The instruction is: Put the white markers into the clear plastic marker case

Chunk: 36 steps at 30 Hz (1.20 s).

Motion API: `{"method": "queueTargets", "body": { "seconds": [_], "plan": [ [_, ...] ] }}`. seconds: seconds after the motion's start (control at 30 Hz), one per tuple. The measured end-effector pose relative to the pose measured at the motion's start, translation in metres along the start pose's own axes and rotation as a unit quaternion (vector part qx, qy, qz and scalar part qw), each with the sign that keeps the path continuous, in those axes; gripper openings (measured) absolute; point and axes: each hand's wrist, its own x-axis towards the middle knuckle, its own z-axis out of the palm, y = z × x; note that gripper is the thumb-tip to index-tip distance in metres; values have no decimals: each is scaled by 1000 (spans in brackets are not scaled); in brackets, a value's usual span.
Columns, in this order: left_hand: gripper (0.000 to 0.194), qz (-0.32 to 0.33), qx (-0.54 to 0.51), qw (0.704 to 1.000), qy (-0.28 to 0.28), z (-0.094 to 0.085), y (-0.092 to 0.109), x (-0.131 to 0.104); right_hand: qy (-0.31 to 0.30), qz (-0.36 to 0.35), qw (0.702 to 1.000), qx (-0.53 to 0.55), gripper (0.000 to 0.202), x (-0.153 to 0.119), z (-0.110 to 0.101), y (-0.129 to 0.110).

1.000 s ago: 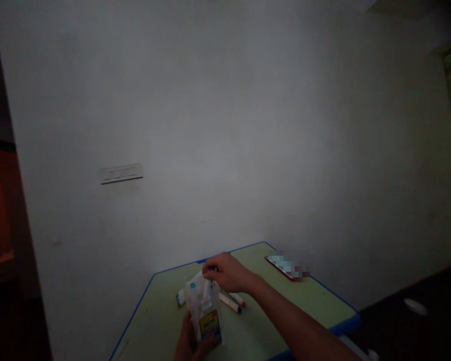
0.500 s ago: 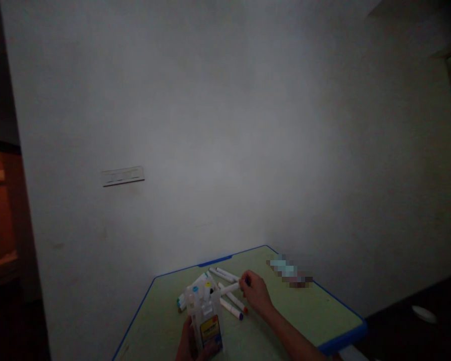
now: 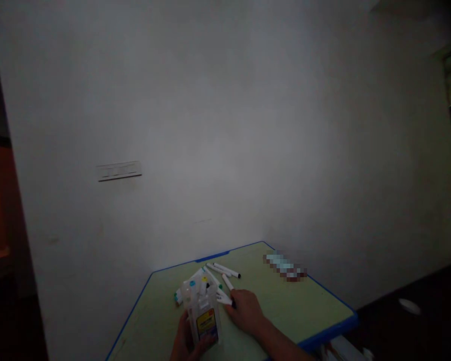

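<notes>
My left hand (image 3: 191, 338) is wrapped round a clear plastic marker case (image 3: 195, 306) with a yellow and blue label, tilted up over the table. A few markers stand in it, with blue and yellow ends (image 3: 204, 279) showing at the top. Low over the table to the right of the case, my right hand (image 3: 246, 312) has its fingers curled in at the markers. A white marker (image 3: 227, 282) sticks out from under those fingers, its other end hidden. Just left of the fingertips is a dark-tipped marker (image 3: 224, 299).
Several loose white markers (image 3: 226, 271) lie behind the case on the pale green table (image 3: 285, 311), which has a blue edge. A blurred-out flat item (image 3: 284, 265) rests at the right. Behind rises a grey wall (image 3: 218, 150) with a switch plate (image 3: 119, 171).
My right hand has come down from above the markers towards me, onto those beside the case. The white marker it held out by the case no longer shows there. My left hand keeps the case.
</notes>
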Motion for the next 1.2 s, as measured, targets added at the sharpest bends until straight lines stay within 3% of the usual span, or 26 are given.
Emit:
{"method": "queueTargets", "body": {
  "seconds": [0.17, 0.27, 0.4, 0.5, 0.6, 0.7, 0.9, 1.03, 1.2],
  "plan": [
    [82, -1, -8, 1000, 1, 2, 3, -2, 12, -36, 999, -20, 23, -4, 9, 2],
    [83, -18, -15, 1000, -7, 2, 8, -2, -9, -44, 999, -15, 28, -2, 0, 1],
    [79, -49, -25, 997, -57, 0, 17, 3, -2, -10, 996, 83, 18, 18, -34, -11],
    [76, -36, -14, 996, -74, 1, 21, 6, 47, -15, 985, 166, 29, 38, -67, -31],
    [76, -19, 12, 999, -46, 3, 20, 6, 43, -65, 982, 173, 25, 49, -92, -55],
    [74, -2, 60, 998, -9, 4, 16, 4, 6, -120, 987, 104, 22, 48, -106, -72],
    [73, 0, 89, 996, -6, 2, 15, 1, 7, -116, 992, 55, 18, 42, -110, -83],
    [79, -14, 71, 997, 12, 2, 10, 0, -20, -105, 993, 56, 22, 42, -115, -87],
    [81, 1, 35, 999, 25, 3, 7, -4, -42, -103, 993, 45, 13, 47, -115, -92]
  ]
}}
